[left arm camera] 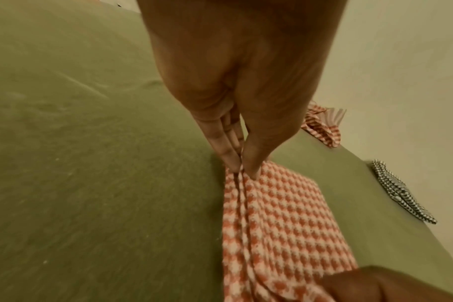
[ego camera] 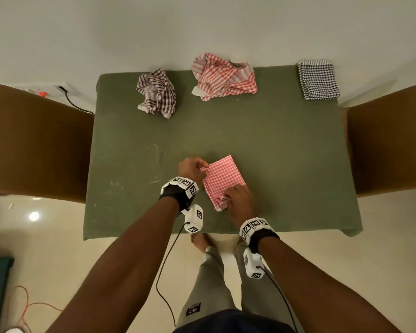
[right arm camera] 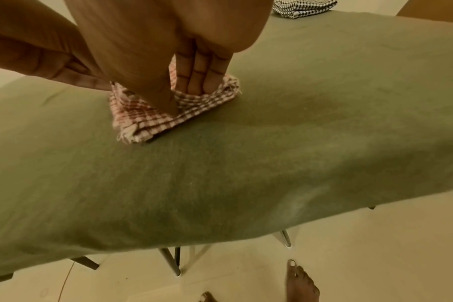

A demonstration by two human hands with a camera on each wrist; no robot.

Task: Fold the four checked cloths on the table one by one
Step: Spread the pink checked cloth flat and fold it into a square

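Both hands pinch corners of a nearly folded pink checked cloth [ego camera: 223,180]: left hand [ego camera: 190,168], right hand [ego camera: 239,198]. Beyond the hands, a black checked cloth [ego camera: 318,79] lies folded; a red checked cloth [ego camera: 223,76] and a brown checked cloth [ego camera: 157,93] remain crumpled.

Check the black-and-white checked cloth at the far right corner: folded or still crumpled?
Folded. The black-and-white checked cloth lies as a flat, neat square with stacked layers at its edge on the table, unlike the two crumpled cloths beside it.

Warm, dim indoor light; glare spot on floor [ego camera: 34,216]; wrist views soft, yellowish, blurred near hands, edges bent wide-angle.
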